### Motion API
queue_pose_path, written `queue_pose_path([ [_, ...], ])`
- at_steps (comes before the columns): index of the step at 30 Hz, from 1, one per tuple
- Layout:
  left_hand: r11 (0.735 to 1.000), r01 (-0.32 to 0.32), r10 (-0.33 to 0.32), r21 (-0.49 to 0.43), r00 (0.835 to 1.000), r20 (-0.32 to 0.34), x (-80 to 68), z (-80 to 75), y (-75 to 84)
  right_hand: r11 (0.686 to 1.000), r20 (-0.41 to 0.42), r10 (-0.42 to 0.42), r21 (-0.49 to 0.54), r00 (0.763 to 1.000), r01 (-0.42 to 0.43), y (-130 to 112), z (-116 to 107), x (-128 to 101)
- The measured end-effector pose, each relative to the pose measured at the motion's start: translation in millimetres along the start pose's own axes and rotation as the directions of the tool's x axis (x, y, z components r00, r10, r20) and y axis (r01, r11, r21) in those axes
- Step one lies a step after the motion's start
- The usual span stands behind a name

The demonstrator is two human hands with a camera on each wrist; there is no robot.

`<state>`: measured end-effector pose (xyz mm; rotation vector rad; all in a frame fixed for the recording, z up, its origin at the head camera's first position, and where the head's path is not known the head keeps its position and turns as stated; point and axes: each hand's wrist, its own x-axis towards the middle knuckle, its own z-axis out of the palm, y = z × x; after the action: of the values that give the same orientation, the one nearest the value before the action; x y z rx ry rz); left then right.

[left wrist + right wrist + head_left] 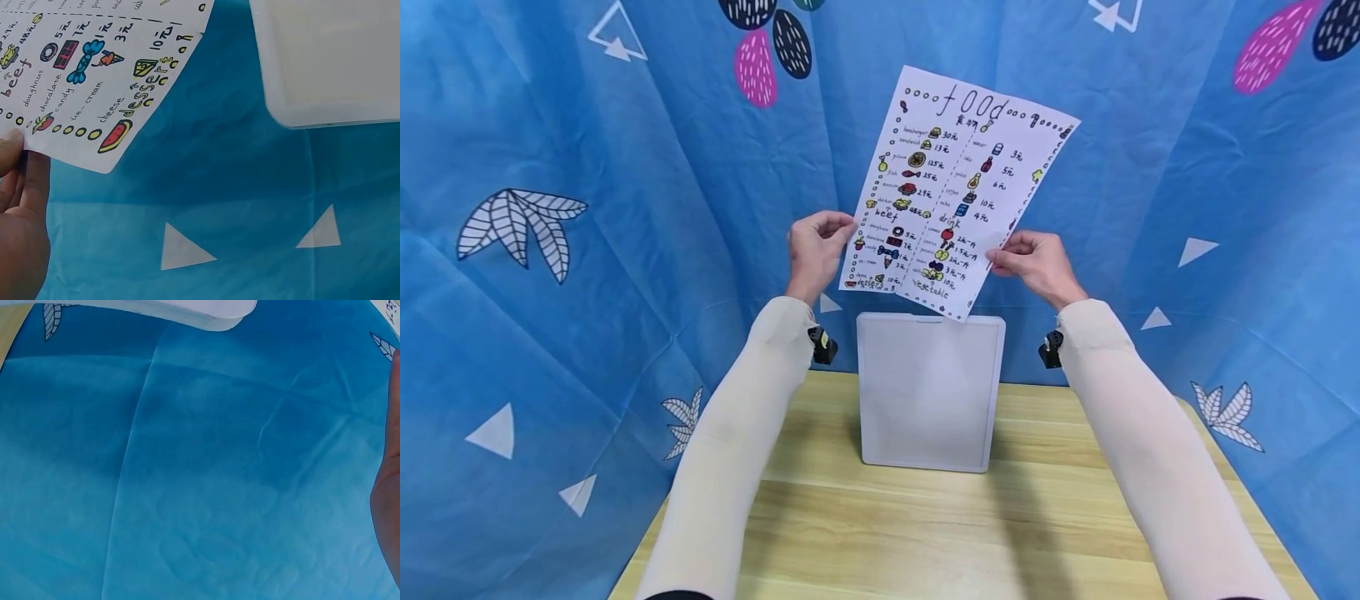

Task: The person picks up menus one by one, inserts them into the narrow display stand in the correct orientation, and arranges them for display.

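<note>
A white paper sheet [957, 187] with a hand-drawn "food" menu in coloured pictures is held up in the air in front of the blue cloth. My left hand [815, 248] pinches its lower left edge, and my right hand [1036, 262] pinches its lower right edge. The left wrist view shows the sheet's bottom corner [94, 87] with the thumb [11, 150] on its edge. Below the sheet a white board [929, 390] stands upright on the wooden table [970, 525], leaning against the cloth. The right wrist view shows only the palm's edge [389, 506] and the board's corner [206, 312].
A blue patterned cloth [587, 275] with leaves and triangles hangs behind and to both sides of the table. Both forearms wear cream sleeves [737, 450], each with a small black wrist camera [822, 345].
</note>
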<state>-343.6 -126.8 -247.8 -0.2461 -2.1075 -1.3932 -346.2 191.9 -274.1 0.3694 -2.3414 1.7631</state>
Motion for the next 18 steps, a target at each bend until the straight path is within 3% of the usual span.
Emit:
queue_pose_path([
  [18,0.999,-0.038,0.038,0.014,0.998,-0.046,3.0,-5.5,6.1,0.999,-0.064,0.030,0.019,0.997,-0.029,-1.0,13.4,3.2],
])
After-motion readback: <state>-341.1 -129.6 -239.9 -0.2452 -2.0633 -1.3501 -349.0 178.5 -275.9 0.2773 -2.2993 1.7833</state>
